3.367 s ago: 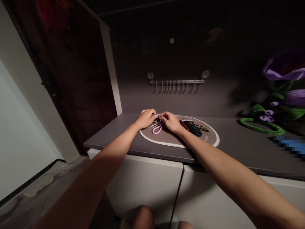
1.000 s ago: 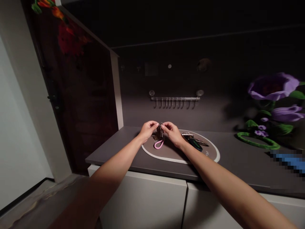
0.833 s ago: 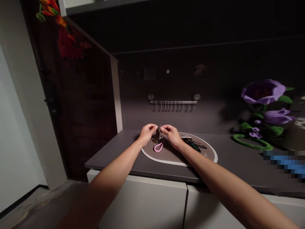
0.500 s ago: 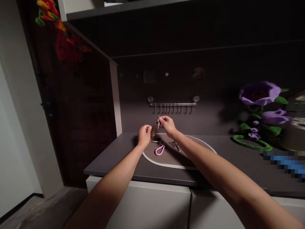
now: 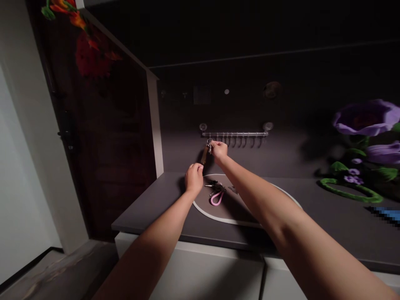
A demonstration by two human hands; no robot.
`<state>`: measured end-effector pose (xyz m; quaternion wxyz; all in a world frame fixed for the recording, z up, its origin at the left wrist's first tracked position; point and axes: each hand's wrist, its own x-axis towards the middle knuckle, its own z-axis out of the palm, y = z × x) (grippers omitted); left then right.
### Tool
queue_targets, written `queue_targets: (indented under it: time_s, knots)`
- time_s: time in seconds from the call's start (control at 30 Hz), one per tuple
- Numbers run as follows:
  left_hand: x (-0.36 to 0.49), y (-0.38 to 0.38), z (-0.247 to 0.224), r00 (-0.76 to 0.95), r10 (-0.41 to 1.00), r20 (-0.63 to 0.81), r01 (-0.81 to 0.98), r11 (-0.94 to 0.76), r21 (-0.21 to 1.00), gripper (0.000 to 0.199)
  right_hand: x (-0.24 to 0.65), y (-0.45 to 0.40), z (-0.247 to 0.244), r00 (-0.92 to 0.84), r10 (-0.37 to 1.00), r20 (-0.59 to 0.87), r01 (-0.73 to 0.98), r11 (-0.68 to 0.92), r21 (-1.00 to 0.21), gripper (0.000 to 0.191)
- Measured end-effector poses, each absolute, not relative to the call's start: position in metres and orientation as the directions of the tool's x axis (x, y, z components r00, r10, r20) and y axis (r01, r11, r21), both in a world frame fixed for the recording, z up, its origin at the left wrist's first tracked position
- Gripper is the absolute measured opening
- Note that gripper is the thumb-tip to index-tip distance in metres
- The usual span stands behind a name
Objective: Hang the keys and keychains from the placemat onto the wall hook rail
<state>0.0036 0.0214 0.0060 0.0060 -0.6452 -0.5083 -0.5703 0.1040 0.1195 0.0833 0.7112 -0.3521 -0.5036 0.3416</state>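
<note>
My right hand (image 5: 219, 151) pinches a bunch of keys (image 5: 210, 148) by its metal ring, just under the left end of a clear hook rail (image 5: 236, 134) on the back wall. A brown strap (image 5: 205, 155) hangs from the ring. At the strap's lower end, the fingertips of my left hand (image 5: 193, 178) are closed on it. The hooks nearest my right hand are partly hidden by it, so whether the ring touches one is unclear. Below lie other keys with a pink braided loop (image 5: 217, 198), on a brown oval mat with a white rim (image 5: 215, 218).
Purple artificial flowers (image 5: 365, 121) with a green base stand on the dark counter (image 5: 146, 204) at the right, near a pixelated blue object (image 5: 387, 214). A shelf overhangs the counter. To the left is a dark door (image 5: 118, 146) with orange and red decorations.
My right hand has lifted the keys up to the left end of the rail. My left hand, apart from the strap before, now meets its lower end. The view has shifted slightly.
</note>
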Motion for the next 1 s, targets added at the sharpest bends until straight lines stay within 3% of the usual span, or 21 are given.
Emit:
queue_targets:
  time_s: [0.27, 0.73, 1.0]
  knots:
    - [0.003, 0.019, 0.007, -0.122, 0.661, 0.741, 0.706, -0.466, 0.532, 0.021, 0.098, 0.129, 0.078, 0.379, 0.853, 0.358, -0.194, 0.451, -0.871, 0.019]
    - [0.003, 0.022, 0.004, -0.112, 0.673, 0.731, 0.723, -0.45, 0.524, 0.02, 0.11, 0.114, 0.069, 0.256, 0.89, 0.376, -0.229, 0.434, -0.871, 0.005]
    - [0.002, 0.023, 0.002, -0.056, 0.667, 0.743, 0.715, -0.492, 0.497, 0.02, 0.126, 0.093, 0.067, 0.174, 0.939, 0.296, -0.231, 0.331, -0.915, 0.011]
